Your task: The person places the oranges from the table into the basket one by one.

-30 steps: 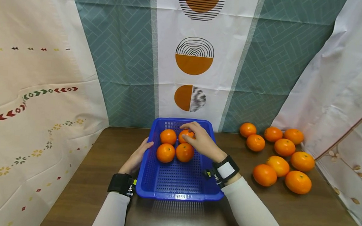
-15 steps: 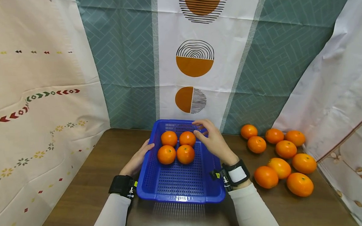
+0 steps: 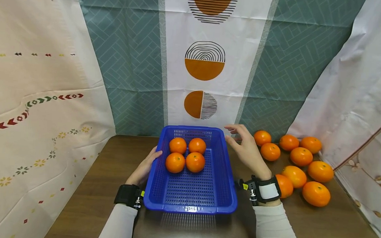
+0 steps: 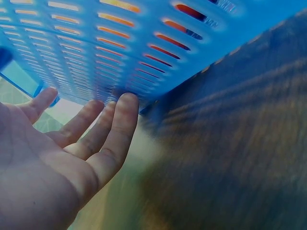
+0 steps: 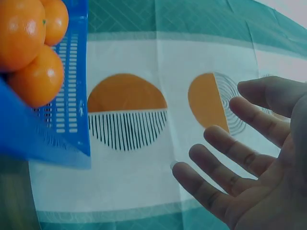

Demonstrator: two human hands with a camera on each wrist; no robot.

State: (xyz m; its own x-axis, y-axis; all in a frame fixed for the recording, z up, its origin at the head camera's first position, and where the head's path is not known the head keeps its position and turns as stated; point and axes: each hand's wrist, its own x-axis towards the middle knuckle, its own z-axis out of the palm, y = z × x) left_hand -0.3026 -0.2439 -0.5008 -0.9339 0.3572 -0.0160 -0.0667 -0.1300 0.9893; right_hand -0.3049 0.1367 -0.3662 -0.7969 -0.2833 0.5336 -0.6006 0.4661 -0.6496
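Blue perforated basket (image 3: 190,190) on the worktop (image 3: 88,199) holds four oranges (image 3: 186,155) at its far end. Left hand (image 3: 142,169) rests straight fingers (image 4: 112,127) against its left wall. Right hand (image 3: 247,150), fingers (image 5: 225,158) spread and empty, hovers between basket and loose oranges (image 3: 298,166).

No words, numbers or brand marks could be read; the small label on the basket (image 3: 190,207) front was blurred.

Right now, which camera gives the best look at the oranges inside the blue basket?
The head view. It looks down into the blue basket and shows all four oranges in a two-by-two cluster at its far end. The right wrist view catches only part of the cluster over the basket wall. The left wrist view shows just orange glimpses through the slots.
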